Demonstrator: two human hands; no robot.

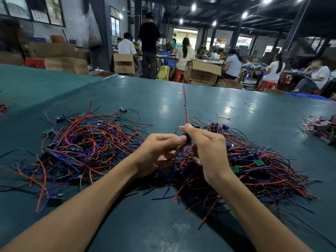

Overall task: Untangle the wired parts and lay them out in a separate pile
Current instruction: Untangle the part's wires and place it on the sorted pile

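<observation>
Left hand (160, 150) fingers (173, 140) pinch black part (187, 138) as anchor. Right hand (207, 148) fingers hold red wire (185, 106) taut above part, likely freeing it from tangle (81, 146) left of part.

Green-covered table (236, 110), cardboard boxes (201, 71), red stools (267, 85), seated workers (183, 53) beyond

Factory hall: seated workers (184, 55), cardboard boxes (202, 72), worktable (245, 113).

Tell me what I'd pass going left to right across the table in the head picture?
Tangled wire pile → left hand, gripping a black part → right hand, pinching a red wire → second wire pile → small heap of wired parts at the right edge.
</observation>
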